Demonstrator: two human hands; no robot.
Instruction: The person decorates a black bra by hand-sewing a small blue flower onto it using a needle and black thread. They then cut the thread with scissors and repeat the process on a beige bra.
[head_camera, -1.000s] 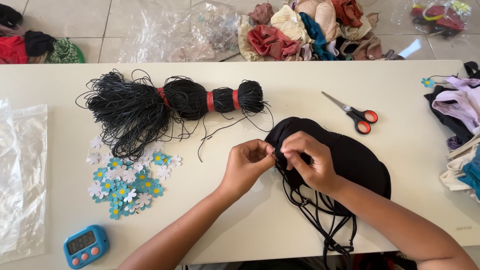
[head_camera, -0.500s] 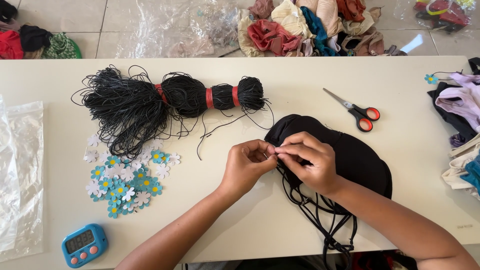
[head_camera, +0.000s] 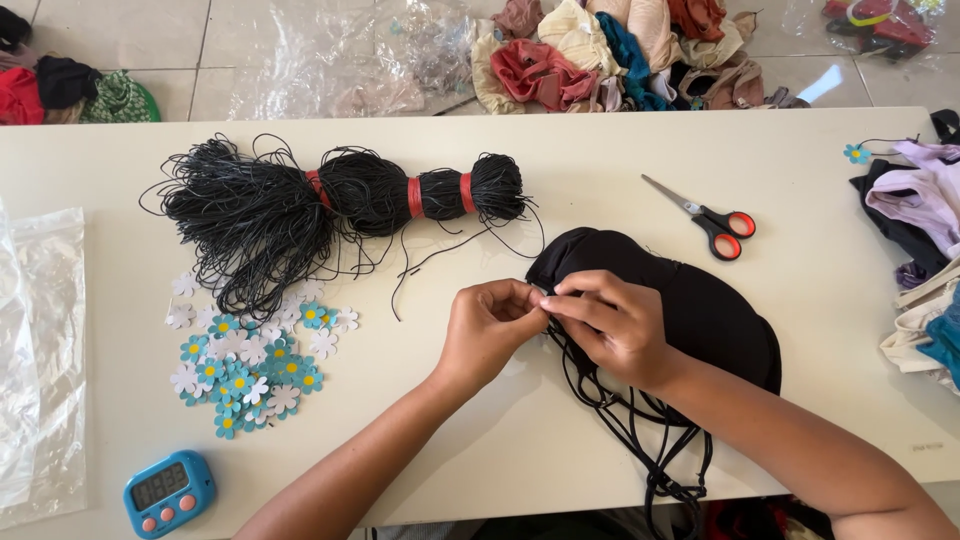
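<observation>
On the cream desk (head_camera: 600, 150), both hands, left (head_camera: 490, 330) and right (head_camera: 610, 325), pinch closed on the black padded fabric garment (head_camera: 700, 310) beside the untouched black cord bundle (head_camera: 340, 200); no paper flower (head_camera: 240, 370) attached yet.

On the table (head_camera: 600, 140) stood one bundle of black cord (head_camera: 330, 205), bound by three red bands (head_camera: 413, 197). One pair of scissors (head_camera: 712, 220) with red-and-black handles lay at the bundle's three o'clock. One black garment (head_camera: 700, 300) was present, with two hands on it: one left hand (head_camera: 488, 335) and one right hand (head_camera: 612, 325). At the bundle's seven o'clock lay one heap of paper flowers (head_camera: 245, 365) (blue and white, overlapping, too many to count exactly; some two dozen). One further blue flower (head_camera: 856, 154) lay apart at the table's two o'clock. One blue timer (head_camera: 169, 493) and one clear plastic bag (head_camera: 40, 350) were recorded.
</observation>
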